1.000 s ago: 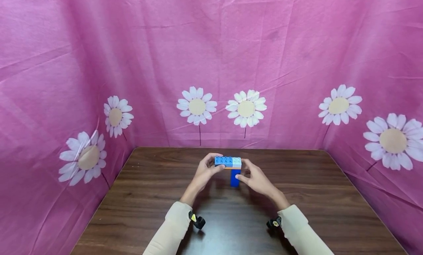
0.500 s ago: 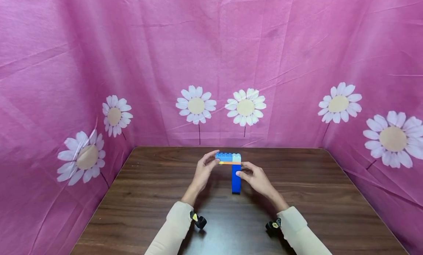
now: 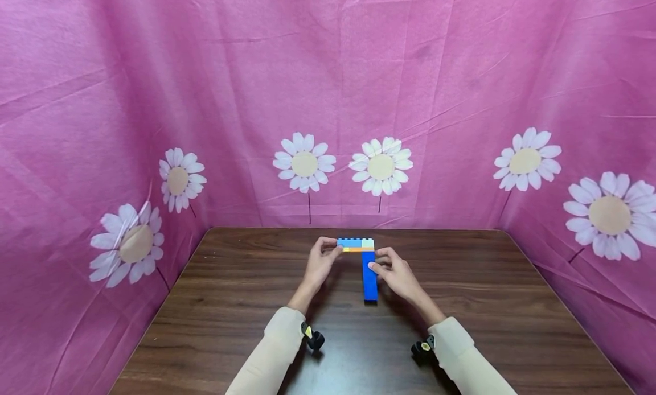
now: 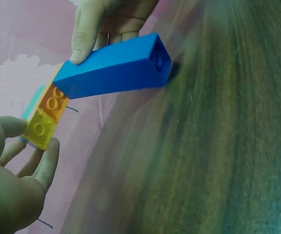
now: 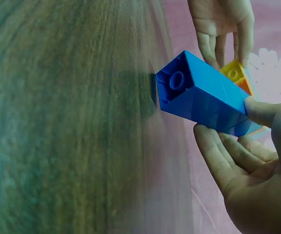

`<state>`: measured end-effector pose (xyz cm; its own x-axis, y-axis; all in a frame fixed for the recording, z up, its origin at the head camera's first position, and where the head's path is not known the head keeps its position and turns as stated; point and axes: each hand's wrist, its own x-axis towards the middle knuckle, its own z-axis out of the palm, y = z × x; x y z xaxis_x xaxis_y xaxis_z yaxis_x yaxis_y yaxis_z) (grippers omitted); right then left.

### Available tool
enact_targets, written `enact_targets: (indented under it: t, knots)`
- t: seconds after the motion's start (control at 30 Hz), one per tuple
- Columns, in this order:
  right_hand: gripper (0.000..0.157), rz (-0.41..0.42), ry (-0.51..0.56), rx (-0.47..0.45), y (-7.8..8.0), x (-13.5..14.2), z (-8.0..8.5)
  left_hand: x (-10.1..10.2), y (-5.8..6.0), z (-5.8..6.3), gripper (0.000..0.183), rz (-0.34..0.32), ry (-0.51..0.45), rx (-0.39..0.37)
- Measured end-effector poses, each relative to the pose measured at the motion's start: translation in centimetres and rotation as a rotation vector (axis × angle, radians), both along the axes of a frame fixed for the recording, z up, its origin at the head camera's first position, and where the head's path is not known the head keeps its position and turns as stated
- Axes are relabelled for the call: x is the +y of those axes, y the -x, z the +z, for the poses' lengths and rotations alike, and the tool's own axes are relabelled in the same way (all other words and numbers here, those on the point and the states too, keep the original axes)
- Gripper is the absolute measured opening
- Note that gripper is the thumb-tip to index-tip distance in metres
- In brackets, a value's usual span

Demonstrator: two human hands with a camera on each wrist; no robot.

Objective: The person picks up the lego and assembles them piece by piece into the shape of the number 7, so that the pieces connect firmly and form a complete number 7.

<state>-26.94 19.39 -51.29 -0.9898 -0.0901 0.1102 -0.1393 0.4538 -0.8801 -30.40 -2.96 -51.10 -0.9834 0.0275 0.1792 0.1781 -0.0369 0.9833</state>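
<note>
Both hands hold one structure of toy building bricks, shaped like an upside-down L. Along its top run a light blue brick (image 3: 351, 243) and a pale blue brick (image 3: 367, 243). Under these lie an orange brick (image 4: 51, 105) and a yellow brick (image 4: 40, 128). From the right end hangs a dark blue column (image 3: 369, 281), whose hollow underside shows in both wrist views. My left hand (image 3: 318, 267) pinches the free left end by the yellow brick. The right hand (image 3: 400, 276) grips the column near its top, thumb on the near face.
A dark wood-grain table (image 3: 230, 326) lies under the hands. Pink cloth (image 3: 328, 70) printed with white daisies hangs behind it and at both sides. A small black camera (image 3: 315, 341) is strapped at the left wrist, another (image 3: 421, 350) at the right.
The structure has tilted, its column's foot swinging toward me and its studded top turning away. It has shifted slightly right. Both hands keep hold of it.
</note>
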Motion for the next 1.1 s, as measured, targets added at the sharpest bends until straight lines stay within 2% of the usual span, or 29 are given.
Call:
enact_targets:
  t: [0.17,0.23,0.43,0.57,0.8,1.1]
  knots:
    - [0.044,-0.036,-0.077,-0.019,0.4,0.2,-0.5,-0.2,0.2,-0.7,0.026,0.064,0.209,-0.015]
    - [0.045,-0.040,-0.094,-0.027,0.6,0.2,-0.7,-0.4,0.3,-0.9,0.027,0.053,0.248,-0.016]
    - [0.048,-0.059,-0.193,-0.025,1.4,0.1,-1.0,-0.7,0.7,-1.6,0.032,-0.031,0.261,-0.037]
    - [0.049,-0.040,-0.210,-0.050,1.8,-0.2,-1.2,-0.8,0.8,-1.9,0.034,-0.046,0.274,-0.063]
    - [0.041,-0.055,-0.207,-0.042,1.9,-0.7,-0.9,-1.0,1.0,-2.1,0.037,-0.083,0.309,-0.105]
    - [0.046,-0.035,-0.208,-0.069,2.0,-1.0,-1.1,-1.3,1.1,-2.3,0.036,-0.083,0.291,-0.134]
